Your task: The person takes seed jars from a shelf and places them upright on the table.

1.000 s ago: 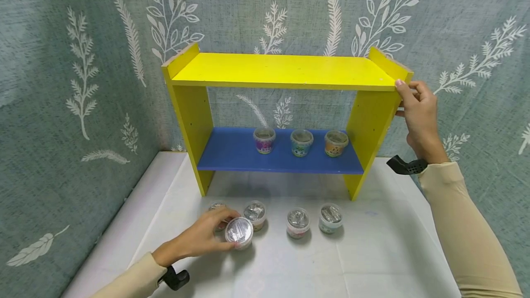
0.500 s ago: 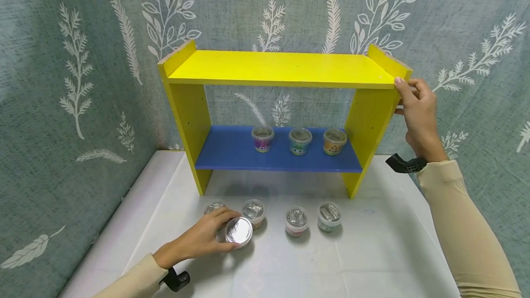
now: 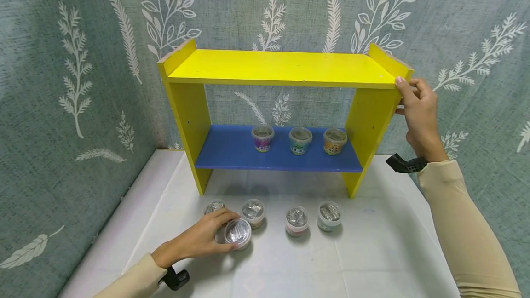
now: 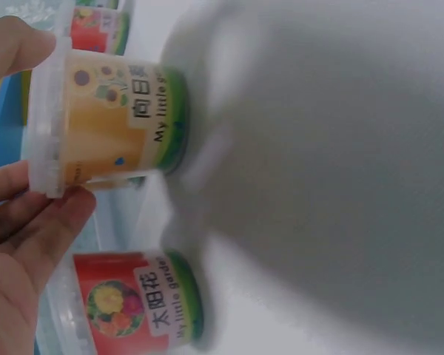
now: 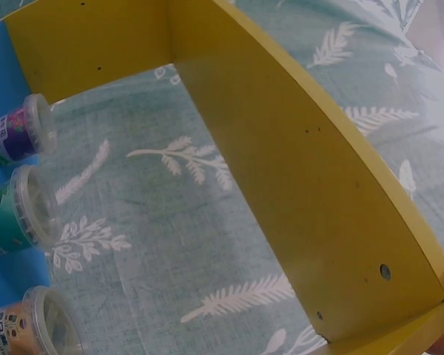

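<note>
My left hand (image 3: pixel 203 238) grips a small plastic cup (image 4: pixel 107 122) by its clear lid, thumb on one side and fingers on the other. This cup has an orange label with sunflowers and a green base, and stands upright, low over the white table. Right beside it is a red-labelled cup (image 4: pixel 133 303), partly covered by the left hand in the head view. My right hand (image 3: pixel 420 114) holds the upper right corner of a yellow shelf unit (image 3: pixel 281 67), thumb at the front edge and fingers behind the side panel.
On the blue middle board (image 3: pixel 232 151) stand a purple cup (image 3: pixel 262 139), a teal cup (image 3: pixel 300 140) and an orange cup (image 3: pixel 335 141). More foil-topped cups are on the white tabletop (image 3: pixel 298 270): one (image 3: pixel 253 213) near the left hand, two (image 3: pixel 296 220) further right. Leaf-patterned cloth hangs behind.
The head view has shifted slightly. Both hands keep their holds, and the cup in the left hand tilts only a little; the other cups stay where they were.
</note>
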Tool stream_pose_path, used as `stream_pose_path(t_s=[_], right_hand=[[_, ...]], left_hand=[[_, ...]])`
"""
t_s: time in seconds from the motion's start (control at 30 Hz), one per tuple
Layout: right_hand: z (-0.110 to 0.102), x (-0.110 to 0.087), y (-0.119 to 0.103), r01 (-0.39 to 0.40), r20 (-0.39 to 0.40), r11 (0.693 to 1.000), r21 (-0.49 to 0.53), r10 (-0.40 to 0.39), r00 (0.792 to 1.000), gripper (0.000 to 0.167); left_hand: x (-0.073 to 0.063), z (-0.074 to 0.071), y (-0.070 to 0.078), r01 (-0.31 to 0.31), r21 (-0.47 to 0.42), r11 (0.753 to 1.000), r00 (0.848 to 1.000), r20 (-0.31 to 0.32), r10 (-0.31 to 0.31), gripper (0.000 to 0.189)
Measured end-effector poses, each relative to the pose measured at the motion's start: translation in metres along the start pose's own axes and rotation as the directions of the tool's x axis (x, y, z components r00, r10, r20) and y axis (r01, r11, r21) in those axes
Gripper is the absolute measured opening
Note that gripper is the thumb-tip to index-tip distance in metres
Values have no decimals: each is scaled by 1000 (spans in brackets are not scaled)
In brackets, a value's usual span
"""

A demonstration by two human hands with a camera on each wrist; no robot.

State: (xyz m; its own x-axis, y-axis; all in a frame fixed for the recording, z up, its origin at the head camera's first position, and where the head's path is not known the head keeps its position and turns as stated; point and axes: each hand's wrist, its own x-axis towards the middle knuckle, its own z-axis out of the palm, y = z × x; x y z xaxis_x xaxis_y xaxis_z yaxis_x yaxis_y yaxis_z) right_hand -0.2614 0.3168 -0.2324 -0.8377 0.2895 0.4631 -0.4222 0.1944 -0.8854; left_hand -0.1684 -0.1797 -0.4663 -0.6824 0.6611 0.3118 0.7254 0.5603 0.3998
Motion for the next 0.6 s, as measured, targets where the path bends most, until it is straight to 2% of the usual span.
stream_pose_path(t_s=[0.17, 0.47, 0.6], right_hand=[[-1, 1, 1, 0, -3, 1000, -14, 0, 1000, 36], [1, 1, 0, -4, -20, 998, -57, 3, 1000, 36], [1, 1, 1, -1, -17, 999, -40, 1, 1000, 35]], left_hand=[[1, -4, 1, 6, 35, 999, 1000, 21, -7, 62], [2, -7, -1, -9, 119, 993, 1000, -2, 9, 64], [2, -10, -3, -7, 123, 992, 1000, -2, 7, 64]])
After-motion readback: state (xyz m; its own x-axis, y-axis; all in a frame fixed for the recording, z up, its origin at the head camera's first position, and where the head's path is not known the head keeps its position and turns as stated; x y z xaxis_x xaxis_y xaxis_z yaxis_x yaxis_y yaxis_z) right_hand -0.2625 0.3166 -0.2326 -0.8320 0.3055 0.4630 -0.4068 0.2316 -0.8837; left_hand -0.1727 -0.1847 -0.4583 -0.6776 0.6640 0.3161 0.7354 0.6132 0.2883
